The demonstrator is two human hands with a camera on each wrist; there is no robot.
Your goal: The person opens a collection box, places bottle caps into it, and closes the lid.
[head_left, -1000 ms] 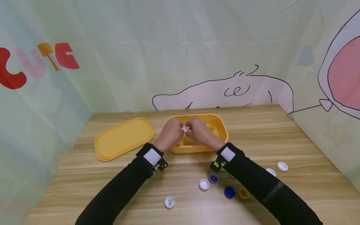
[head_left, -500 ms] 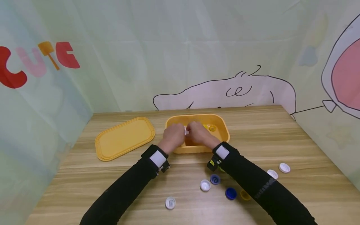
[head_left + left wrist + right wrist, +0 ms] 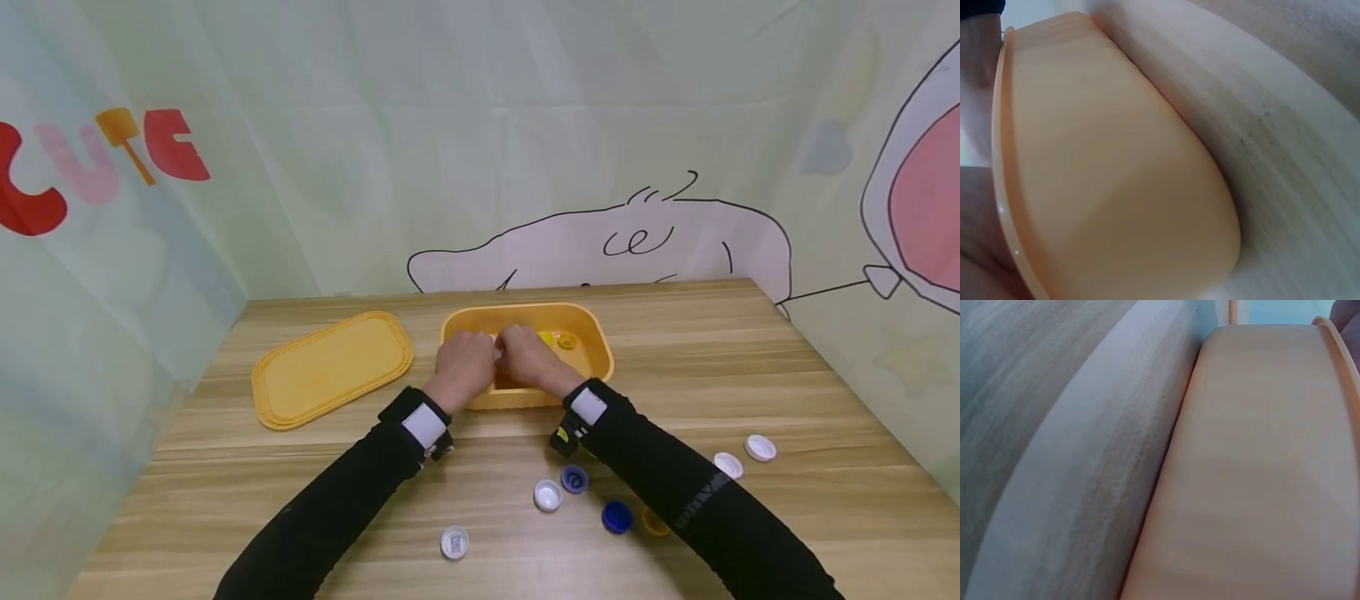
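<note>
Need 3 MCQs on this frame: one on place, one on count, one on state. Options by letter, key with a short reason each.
1. Where are both hands?
A. Over the yellow box
B. On the lid
C. By the white caps at the table's right edge

2. How many blue caps lie loose on the table?
A. None
B. Two
C. Five

3. What state is the yellow box in?
A. Closed with its lid
B. Open, lid flat beside it
C. Tipped on its side

Key:
1 A: the left hand and right hand meet inside the rim of the yellow box.
2 B: a hollow-up blue cap and a darker blue cap lie near the right sleeve.
3 B: the lid lies flat on the table, left of the upright open box.
</note>
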